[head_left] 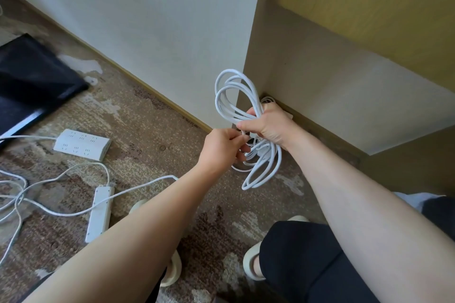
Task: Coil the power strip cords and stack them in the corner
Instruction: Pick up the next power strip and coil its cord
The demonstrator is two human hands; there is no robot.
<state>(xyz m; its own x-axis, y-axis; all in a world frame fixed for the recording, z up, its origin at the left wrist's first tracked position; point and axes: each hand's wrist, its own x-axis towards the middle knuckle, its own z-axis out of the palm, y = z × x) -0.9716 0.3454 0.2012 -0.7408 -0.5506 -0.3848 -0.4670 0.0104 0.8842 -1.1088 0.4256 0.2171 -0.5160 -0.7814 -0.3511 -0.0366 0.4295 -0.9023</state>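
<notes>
Head view:
Right hand [268, 128]: grips the white coiled cord [230, 96] mid-bundle (loops above and below), near the corner.
Left hand [222, 146]: pinches a strand beside it.
Carpet [147, 118]: two power strips [82, 144], loose cords.

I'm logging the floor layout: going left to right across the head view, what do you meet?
Black mat → wide power strip → narrow power strip → left hand → coiled cord gripped by right hand → wooden cabinet.

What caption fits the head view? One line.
Right hand grips coiled white cord; left hand pinches a strand.
</notes>
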